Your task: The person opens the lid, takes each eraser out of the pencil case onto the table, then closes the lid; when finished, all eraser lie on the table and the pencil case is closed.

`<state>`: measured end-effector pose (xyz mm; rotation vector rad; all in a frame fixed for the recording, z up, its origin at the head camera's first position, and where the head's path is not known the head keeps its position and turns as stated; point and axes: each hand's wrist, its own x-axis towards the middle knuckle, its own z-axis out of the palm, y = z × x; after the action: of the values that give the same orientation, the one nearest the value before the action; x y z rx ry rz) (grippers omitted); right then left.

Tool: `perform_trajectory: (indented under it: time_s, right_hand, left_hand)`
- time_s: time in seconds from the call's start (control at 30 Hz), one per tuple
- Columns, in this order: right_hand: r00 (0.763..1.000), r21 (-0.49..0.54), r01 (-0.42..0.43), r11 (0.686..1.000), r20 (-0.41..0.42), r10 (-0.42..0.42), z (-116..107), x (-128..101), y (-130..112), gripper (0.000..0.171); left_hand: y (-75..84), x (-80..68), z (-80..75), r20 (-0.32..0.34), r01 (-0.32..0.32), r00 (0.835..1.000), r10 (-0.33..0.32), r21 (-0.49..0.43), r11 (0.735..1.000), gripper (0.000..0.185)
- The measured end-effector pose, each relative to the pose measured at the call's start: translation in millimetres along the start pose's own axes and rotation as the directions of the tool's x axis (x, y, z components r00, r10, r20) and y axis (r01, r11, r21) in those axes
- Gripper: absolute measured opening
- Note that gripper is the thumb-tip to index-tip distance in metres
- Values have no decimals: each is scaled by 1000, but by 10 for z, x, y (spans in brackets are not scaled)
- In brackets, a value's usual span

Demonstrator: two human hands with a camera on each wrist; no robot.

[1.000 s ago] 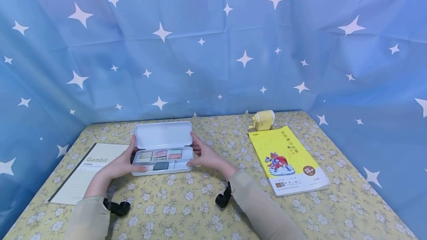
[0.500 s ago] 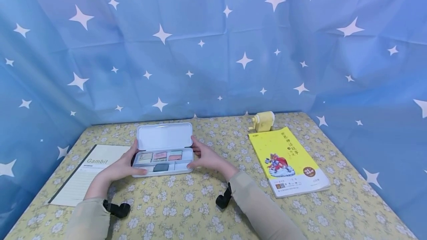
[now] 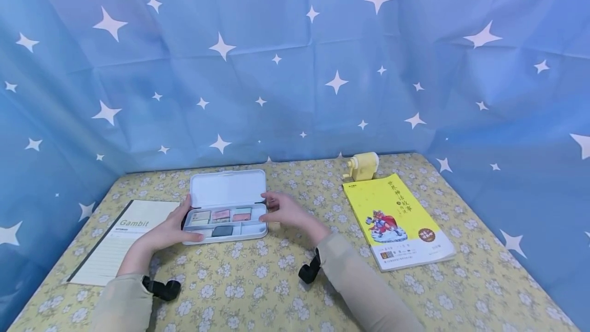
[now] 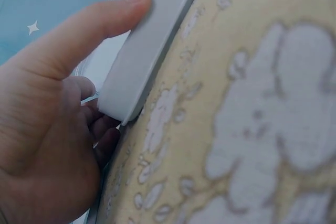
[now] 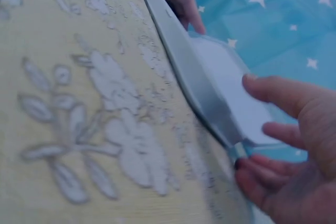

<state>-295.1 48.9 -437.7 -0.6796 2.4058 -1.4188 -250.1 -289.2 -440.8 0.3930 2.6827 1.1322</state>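
Observation:
A white hinged tin case (image 3: 228, 188) lies on the table with its lid raised at the back. Small blocks that look like erasers sit in its compartments, among them a pink block (image 3: 221, 214) and a dark grey block (image 3: 223, 231). My left hand (image 3: 168, 229) grips the left end, thumb on the front rim; in the left wrist view its other fingers (image 4: 100, 124) reach behind that end. At the right end my right hand (image 3: 290, 213) has its thumb over the corner compartment. In the right wrist view its fingers (image 5: 278, 166) are loosely bent and spread beside the case.
To the left lies a pale notebook (image 3: 124, 240) with a dark spine, partly behind the left arm. A yellow book (image 3: 401, 219) lies to the right, and a yellow pencil sharpener (image 3: 363, 166) stands behind it. A starry blue curtain (image 3: 295, 65) hangs behind the table.
The left thumb has moved from over the front compartment to the front rim, and the case has shifted slightly right. My right hand has loosened, its thumb moving up from the front corner.

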Motion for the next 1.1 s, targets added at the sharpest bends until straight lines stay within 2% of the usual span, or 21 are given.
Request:
perform_trajectory:
  time_s: [0.13,0.27,0.4,0.57,0.83,1.1]
  right_hand:
    - [1000,-90,-5,996,-23,3,-42,2,-72,59]
    - [1000,-136,8,991,-14,-10,-70,31,-136,51]
    - [999,-182,32,983,31,-27,-90,91,-207,44]
    - [991,-231,59,971,128,-30,-109,194,-276,39]
    - [956,-230,113,967,291,-43,-147,325,-331,39]
    - [935,-204,144,968,347,-66,-112,441,-356,42]
  left_hand:
    - [1,1,-2,7,8,1000,-8,-8,1000,123]
    - [-3,0,-1,9,18,1000,-18,-12,1000,123]
    - [-3,0,-3,3,27,1000,-27,-11,1000,124]
    - [3,-3,-5,2,21,1000,-21,-4,1000,124]
    - [1,6,6,10,28,1000,-28,-20,999,123]
    - [-21,10,0,-1,30,1000,-30,-10,1000,124]
